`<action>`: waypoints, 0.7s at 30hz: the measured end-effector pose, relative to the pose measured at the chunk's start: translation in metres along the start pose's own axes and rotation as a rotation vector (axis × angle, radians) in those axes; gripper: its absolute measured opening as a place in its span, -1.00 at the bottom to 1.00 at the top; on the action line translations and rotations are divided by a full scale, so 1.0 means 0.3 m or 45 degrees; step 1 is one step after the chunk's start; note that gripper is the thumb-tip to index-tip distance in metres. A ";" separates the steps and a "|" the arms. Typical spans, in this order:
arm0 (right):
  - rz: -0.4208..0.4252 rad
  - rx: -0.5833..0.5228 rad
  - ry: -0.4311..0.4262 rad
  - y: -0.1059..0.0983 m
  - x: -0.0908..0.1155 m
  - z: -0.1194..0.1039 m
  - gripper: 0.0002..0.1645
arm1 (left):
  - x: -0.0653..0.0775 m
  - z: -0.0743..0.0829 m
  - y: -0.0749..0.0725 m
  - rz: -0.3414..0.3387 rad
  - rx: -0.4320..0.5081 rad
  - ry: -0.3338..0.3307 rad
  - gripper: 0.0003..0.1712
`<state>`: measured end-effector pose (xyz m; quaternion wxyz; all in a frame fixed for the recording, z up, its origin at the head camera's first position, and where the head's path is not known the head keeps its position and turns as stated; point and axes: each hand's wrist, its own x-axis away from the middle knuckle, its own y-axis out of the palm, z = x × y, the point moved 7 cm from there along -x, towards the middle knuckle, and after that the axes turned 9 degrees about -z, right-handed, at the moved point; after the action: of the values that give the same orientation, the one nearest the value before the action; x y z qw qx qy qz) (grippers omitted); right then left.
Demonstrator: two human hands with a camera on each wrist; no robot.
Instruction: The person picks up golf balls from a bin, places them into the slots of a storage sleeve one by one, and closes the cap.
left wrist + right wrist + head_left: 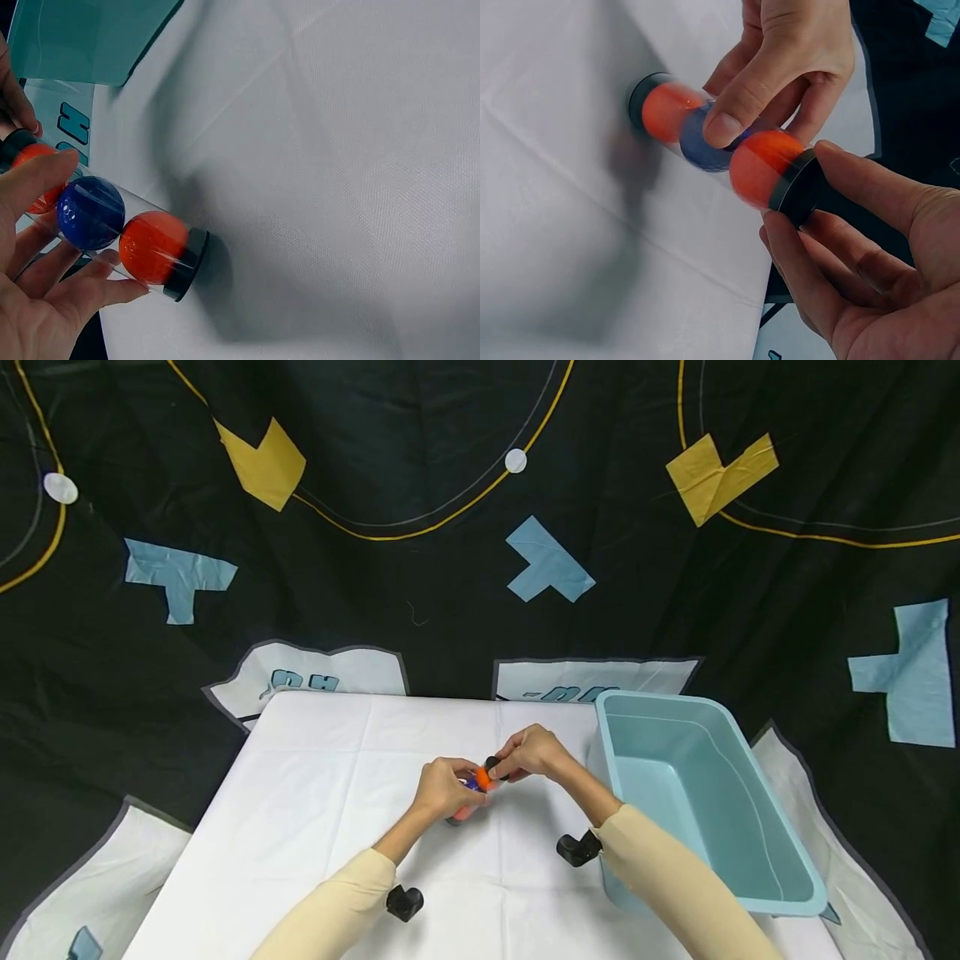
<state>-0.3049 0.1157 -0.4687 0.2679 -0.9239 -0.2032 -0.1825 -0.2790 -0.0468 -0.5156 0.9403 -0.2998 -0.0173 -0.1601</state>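
A clear tube (139,196) with black end caps is held tilted just above the white table. Inside it sit two orange balls, one at each end, with a blue ball (91,213) between them. My left hand (442,792) grips the tube around its middle, thumb on one side and fingers on the other. My right hand (885,262) pinches the black cap (799,187) at the upper end, which sits against the orange ball (763,169) there. The other cap (187,265) closes the lower end, away from both hands.
A light teal bin (660,768) stands on the right of the white table (300,793), beside my right forearm. Behind the table hangs a black cloth (420,610) with yellow and blue shapes. A small black wrist mount (405,903) juts from each sleeve.
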 end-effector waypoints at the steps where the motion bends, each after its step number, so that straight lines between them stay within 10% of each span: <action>1: 0.000 0.000 -0.001 0.000 0.002 0.000 -0.72 | 0.002 0.001 0.001 -0.001 -0.003 0.001 -0.57; 21: -0.160 0.011 -0.021 -0.011 0.004 0.022 -0.49 | 0.007 0.005 -0.019 0.009 -0.077 0.040 -0.52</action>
<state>-0.3038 0.1223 -0.4719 0.2582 -0.9096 -0.2639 -0.1906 -0.2786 -0.0509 -0.5108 0.9315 -0.3256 0.0033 -0.1618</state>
